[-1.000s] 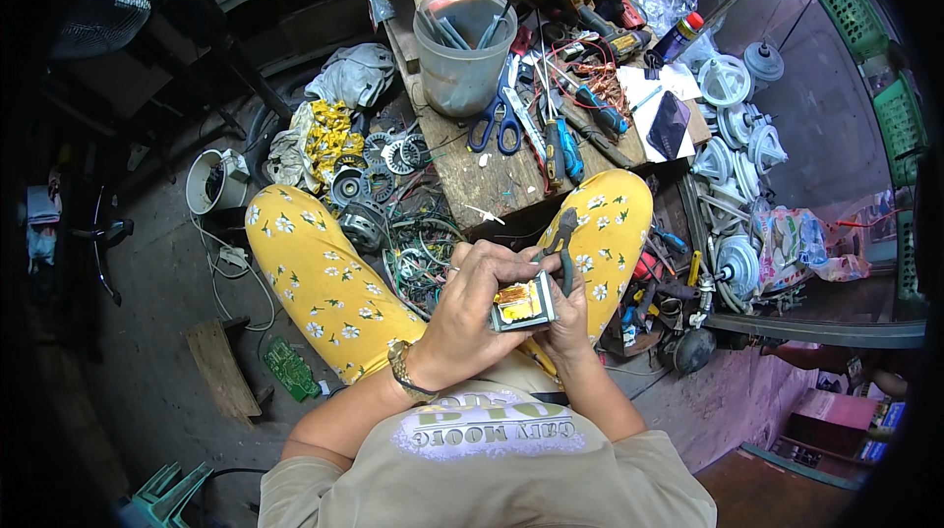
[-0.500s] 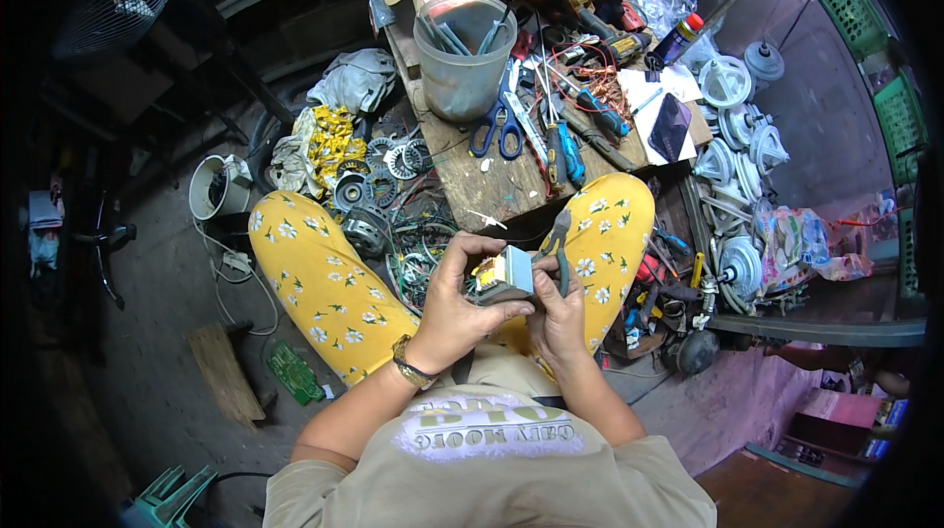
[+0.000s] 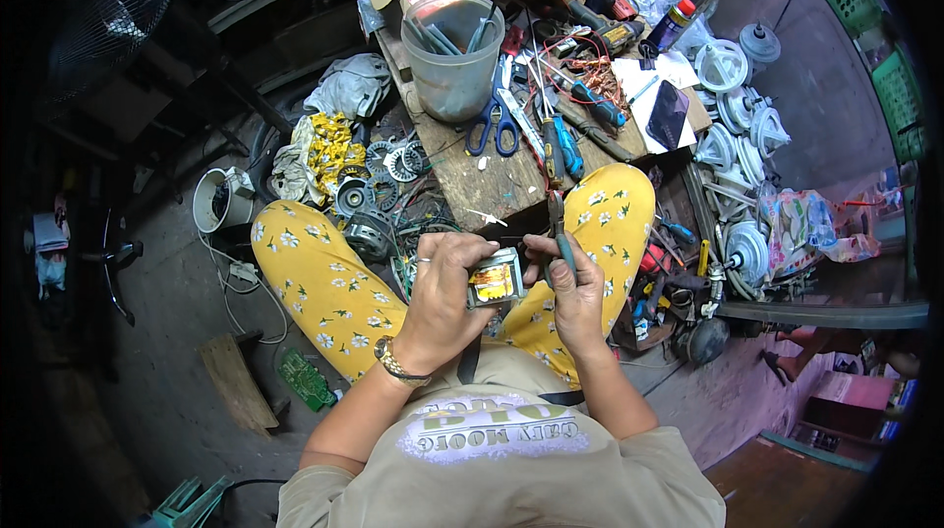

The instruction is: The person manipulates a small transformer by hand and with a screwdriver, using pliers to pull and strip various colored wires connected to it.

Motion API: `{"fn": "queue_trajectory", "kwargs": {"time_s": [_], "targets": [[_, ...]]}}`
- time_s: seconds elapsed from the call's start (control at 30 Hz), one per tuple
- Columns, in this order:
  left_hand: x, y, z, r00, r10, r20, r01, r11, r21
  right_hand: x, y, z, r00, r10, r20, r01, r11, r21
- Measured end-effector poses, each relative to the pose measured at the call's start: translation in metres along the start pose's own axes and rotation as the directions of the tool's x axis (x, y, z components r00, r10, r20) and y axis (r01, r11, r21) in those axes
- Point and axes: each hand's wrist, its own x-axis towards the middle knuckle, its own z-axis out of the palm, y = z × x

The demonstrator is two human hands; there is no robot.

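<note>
Here, left hand [image 3: 444,284] gripping small transformer [image 3: 495,280], right hand [image 3: 573,284] clenching pliers [image 3: 560,229].

1. A grey concrete floor [image 3: 157,371] fills the left and lower left of the frame.
2. A low wooden bench [image 3: 487,184] stands at upper centre.
3. A standing fan [image 3: 108,7] sits in shadow at the upper left.
4. Green plastic crates [image 3: 890,86] line the upper right edge.
5. A wooden block [image 3: 236,385] lies on the floor at lower left.
6. Daylight is even; the far left stays dark.
</note>
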Motion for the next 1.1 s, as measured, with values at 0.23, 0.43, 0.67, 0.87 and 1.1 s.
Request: {"fn": "queue_trajectory", "kwargs": {"time_s": [0.23,0.43,0.67,0.87,1.1], "targets": [[0.001,-0.003,-0.003,0.992,-0.063,0.108,0.085,0.974,-0.212,0.025,-0.014,-0.011,0.996,-0.051,0.078,0.054,0.998,-0.044],[0.004,-0.004,-0.009,0.996,0.026,0.084,-0.020,0.997,-0.069,0.024,-0.023,0.002,0.993,-0.017,0.120,0.028,0.996,-0.087],[-0.003,-0.007,-0.008,0.998,0.004,0.060,0.001,0.997,-0.076,0.013,-0.019,0.019,0.986,0.124,0.108,-0.134,0.987,0.089],[-0.006,-0.005,-0.003,1.000,0.027,0.015,-0.025,0.996,-0.090,0.010,-0.020,0.023,0.990,0.129,0.058,-0.132,0.989,0.062],[-0.008,-0.008,-0.003,0.982,-0.031,-0.187,0.052,0.993,0.110,-0.005,-0.064,0.009,0.944,-0.199,0.264,0.330,0.566,-0.755]]}}
